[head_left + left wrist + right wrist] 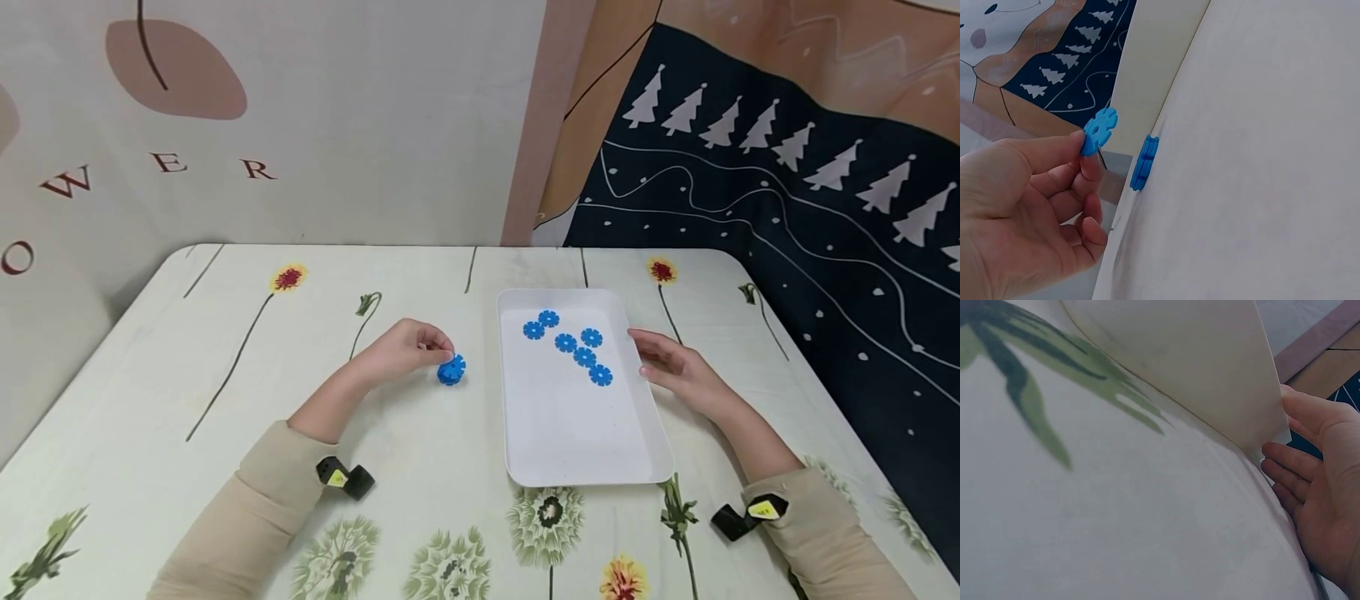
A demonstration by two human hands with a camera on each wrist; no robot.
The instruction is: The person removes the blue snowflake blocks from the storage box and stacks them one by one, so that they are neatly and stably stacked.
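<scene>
A blue flower-shaped plastic disc (1100, 131) with a notched edge is pinched between thumb and fingertips of my left hand (405, 348). Close below it, a small stack of like blue discs (1145, 164) sits on the table; in the head view the pinched disc overlaps this stack. To the right lies a white rectangular tray (577, 433), with several blue discs (585, 357) spread flat over its far half. My right hand (682, 371) touches the tray's right side with fairly straight fingers, at the rim.
A cream cloth printed with flowers covers the table (420, 433). Behind it hangs a pale wall cloth (360, 133) with letters, and a dark cloth with white trees (750, 192) hangs at the right. Both sleeves carry small black wrist cameras (347, 477).
</scene>
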